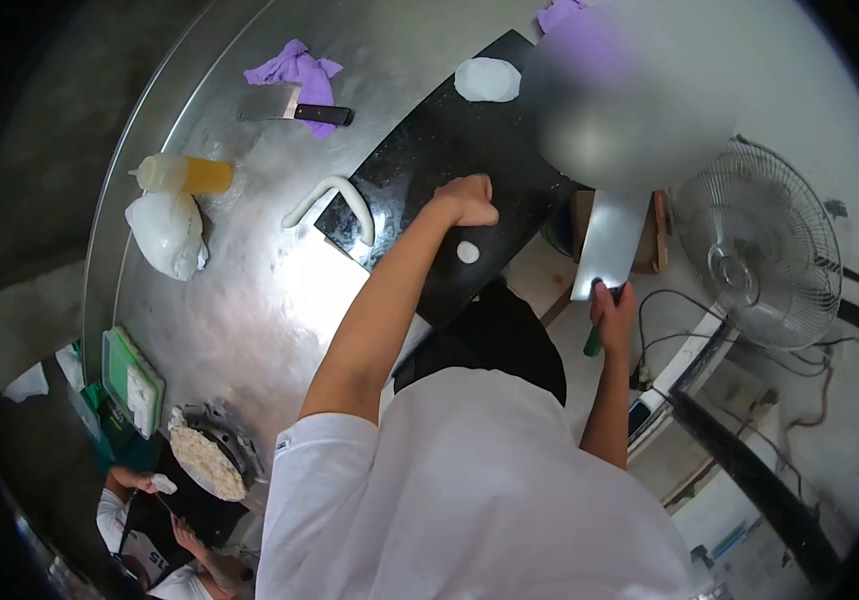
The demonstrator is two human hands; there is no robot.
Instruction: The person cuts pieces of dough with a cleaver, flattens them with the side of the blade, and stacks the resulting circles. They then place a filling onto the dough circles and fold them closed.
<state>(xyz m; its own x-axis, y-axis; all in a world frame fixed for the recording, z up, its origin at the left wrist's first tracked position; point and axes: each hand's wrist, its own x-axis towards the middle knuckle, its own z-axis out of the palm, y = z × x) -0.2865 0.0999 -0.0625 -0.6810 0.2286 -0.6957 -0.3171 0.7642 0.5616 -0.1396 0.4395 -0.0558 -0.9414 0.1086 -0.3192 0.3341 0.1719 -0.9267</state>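
My left hand (466,201) is closed in a fist over the black board (414,150); whatever it may hold is hidden. Close below it, a small white dough piece (467,252) lies on the board. My right hand (612,312) grips the green handle of a cleaver (611,235), its broad blade pointing away from me beyond the board's right edge. A bent rope of white dough (346,190) lies across the board's left corner, partly on the metal table. At the board's far end rests a flat, pale dough wrapper (487,80).
The metal table (239,290) holds a purple cloth (301,75), a black-handled scraper (299,107), a yellow-filled squeeze bottle (184,175), a white bag (167,235), a green-edged tray (134,380) and a bowl of filling (207,460). A co-worker (164,545) sits lower left. A fan (749,240) stands right.
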